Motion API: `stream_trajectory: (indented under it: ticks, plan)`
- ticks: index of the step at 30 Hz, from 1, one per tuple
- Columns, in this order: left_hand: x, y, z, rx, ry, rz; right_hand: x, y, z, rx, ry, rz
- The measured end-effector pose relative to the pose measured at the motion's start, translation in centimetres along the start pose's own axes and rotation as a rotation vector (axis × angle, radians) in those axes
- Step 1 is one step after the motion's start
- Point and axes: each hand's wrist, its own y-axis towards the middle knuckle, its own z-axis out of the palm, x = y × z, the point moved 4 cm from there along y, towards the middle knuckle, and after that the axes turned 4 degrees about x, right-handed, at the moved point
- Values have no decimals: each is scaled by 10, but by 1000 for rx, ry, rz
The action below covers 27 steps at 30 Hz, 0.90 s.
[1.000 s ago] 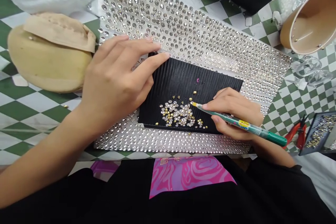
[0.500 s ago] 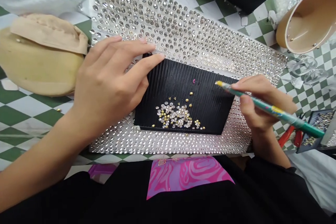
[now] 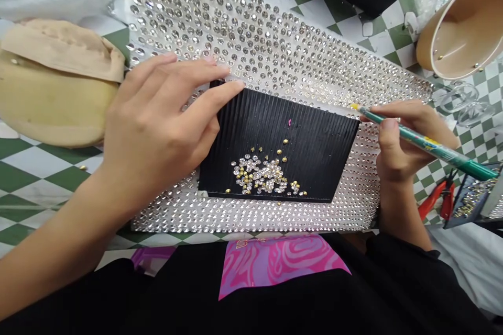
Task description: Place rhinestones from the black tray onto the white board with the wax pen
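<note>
A black ribbed tray lies on a large sheet covered with rows of rhinestones. A small heap of loose gold and clear stones sits on the tray's near half. My left hand rests on the tray's left end, fingers stretched over its far corner. My right hand is closed on a green pencil-like picker. The picker's yellow tip touches the rhinestone sheet just past the tray's far right corner.
A tan padded cushion lies at the left on the green and white checked tablecloth. A brown paper cup lies tipped at the far right. Red-handled pliers and a dark tray of stones sit at the right edge.
My right hand has carried the picker from the heap of loose stones up and to the right, onto the rhinestone sheet beyond the tray. My left hand has stayed on the tray.
</note>
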Motion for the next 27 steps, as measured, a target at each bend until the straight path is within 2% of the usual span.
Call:
stream_trajectory:
  ticks: [4, 8, 11, 13, 16, 18, 21, 27]
  plan:
    - [-1, 0, 0, -5, 3, -10, -1, 0, 1, 29, 9, -21]
    - [-2, 0, 0, -15, 15, -3, 1, 1, -2, -32, 26, -32]
    - [-1, 0, 1, -15, 9, -7, 12, 4, -7, -49, 45, -23]
    - [0, 0, 1, -6, 8, -9, 26, 8, -6, 57, 117, -45]
    - [1, 0, 2, 5, 12, -12, 51, 10, 4, 351, 294, -115]
    - [1, 1, 2, 5, 22, -8, 64, 8, 12, 492, 359, -156]
    - [0, 1, 2, 11, 40, -2, 74, 5, 22, 565, 367, -172]
    - [-2, 2, 0, -28, 93, 16, 75, 2, 30, 587, 379, -218]
